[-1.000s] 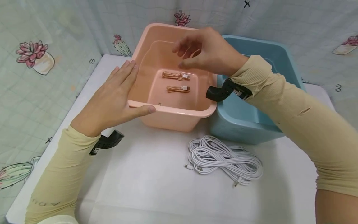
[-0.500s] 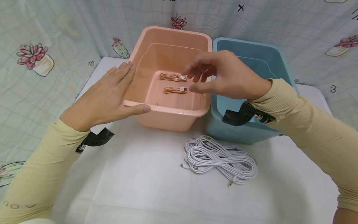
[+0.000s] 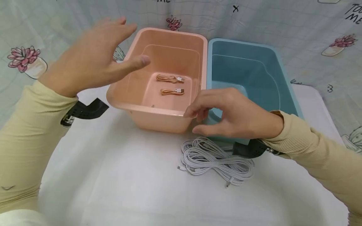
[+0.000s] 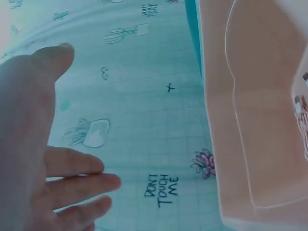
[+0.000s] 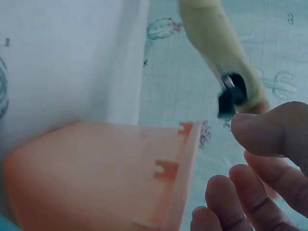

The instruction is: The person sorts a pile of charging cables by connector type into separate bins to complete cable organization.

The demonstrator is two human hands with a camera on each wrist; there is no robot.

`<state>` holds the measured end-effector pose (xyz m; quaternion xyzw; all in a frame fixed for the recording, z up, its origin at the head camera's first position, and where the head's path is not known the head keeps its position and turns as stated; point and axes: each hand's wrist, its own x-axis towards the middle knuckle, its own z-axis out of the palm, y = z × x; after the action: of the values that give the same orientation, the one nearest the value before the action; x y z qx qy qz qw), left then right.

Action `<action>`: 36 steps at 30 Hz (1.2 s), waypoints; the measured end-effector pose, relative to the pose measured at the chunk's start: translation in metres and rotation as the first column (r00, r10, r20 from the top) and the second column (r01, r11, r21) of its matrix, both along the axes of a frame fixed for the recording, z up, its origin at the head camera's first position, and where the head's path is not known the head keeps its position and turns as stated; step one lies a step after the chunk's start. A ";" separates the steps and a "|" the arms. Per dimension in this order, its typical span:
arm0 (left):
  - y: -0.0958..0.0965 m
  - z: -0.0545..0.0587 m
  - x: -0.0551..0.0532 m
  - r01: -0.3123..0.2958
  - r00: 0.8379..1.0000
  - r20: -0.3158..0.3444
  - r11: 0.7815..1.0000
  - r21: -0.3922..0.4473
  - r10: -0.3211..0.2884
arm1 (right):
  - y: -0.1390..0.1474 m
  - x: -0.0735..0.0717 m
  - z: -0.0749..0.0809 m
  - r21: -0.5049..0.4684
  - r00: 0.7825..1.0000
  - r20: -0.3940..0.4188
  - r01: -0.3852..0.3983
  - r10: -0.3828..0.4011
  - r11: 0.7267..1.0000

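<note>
My left hand [image 3: 90, 56] hovers above the left side of the pink bin [image 3: 121, 105], with fingers spread and holding nothing. My right hand [image 3: 234, 114] is in the air over the front of the blue bin [image 3: 243, 69], its fingers loosely bent with nothing between them. A tan coiled USB cable [image 3: 167, 78] lies on the pink bin's floor, and a second tan cable [image 3: 169, 91] lies nearer the front. Behind the front rim a tiny bit of something else shows. Below my right hand, a bundle of white cables [image 3: 216, 163] rests on the table.
Both bins stand side by side at the back of the white table [image 3: 135, 179]. Behind them hangs a printed curtain [image 3: 203, 15]. In the left wrist view, the pink bin's wall [image 4: 264, 115] rises at the right.
My left hand has lifted off the pink bin's rim and moved up. My right hand has come out from over the pink bin, moving right and toward me. The cables stay put.
</note>
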<state>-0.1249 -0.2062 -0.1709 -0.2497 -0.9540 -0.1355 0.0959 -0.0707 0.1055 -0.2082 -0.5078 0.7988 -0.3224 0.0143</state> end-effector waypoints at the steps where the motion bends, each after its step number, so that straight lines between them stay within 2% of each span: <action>1: 0.004 0.004 -0.005 0.000 1.000 -0.013 1.000 -0.013 0.000 | 0.000 0.003 -0.002 0.002 1.000 0.005 -0.010 0.010 1.000; 7: 0.037 0.015 -0.033 0.084 0.990 -0.114 0.996 -0.040 -0.088 | 0.005 0.019 -0.014 0.028 0.999 0.019 -0.041 0.040 0.999; 11: 0.058 0.019 -0.047 0.134 0.978 -0.155 0.991 -0.028 -0.137 | 0.010 0.028 -0.025 0.038 0.999 0.020 -0.051 0.051 0.998; 17: 0.090 0.014 -0.061 0.147 0.987 -0.068 0.989 0.023 -0.145 | 0.023 0.038 -0.044 0.034 0.996 0.074 -0.048 0.045 0.998; 22: 0.113 0.004 -0.073 0.145 0.989 0.018 0.989 -0.027 -0.144 | 0.032 0.044 -0.063 0.012 0.998 0.066 -0.009 0.008 1.000; 28: 0.133 -0.014 -0.082 0.198 0.975 0.132 0.971 -0.131 -0.181 | 0.039 0.048 -0.078 0.007 0.995 0.099 0.025 -0.026 1.000; 31: 0.141 -0.019 -0.086 0.220 0.968 0.168 0.956 -0.194 -0.188 | 0.042 0.049 -0.082 0.015 0.991 0.125 0.043 -0.045 0.999; 36: 0.148 -0.028 -0.092 0.275 0.951 0.209 0.931 -0.239 -0.227 | 0.047 0.049 -0.089 0.018 0.986 0.158 0.056 -0.058 0.998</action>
<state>-0.2166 -0.0582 -0.1989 -0.3675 -0.9282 -0.0394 -0.0422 -0.0213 0.1524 -0.2970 -0.4573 0.8114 -0.3568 0.0720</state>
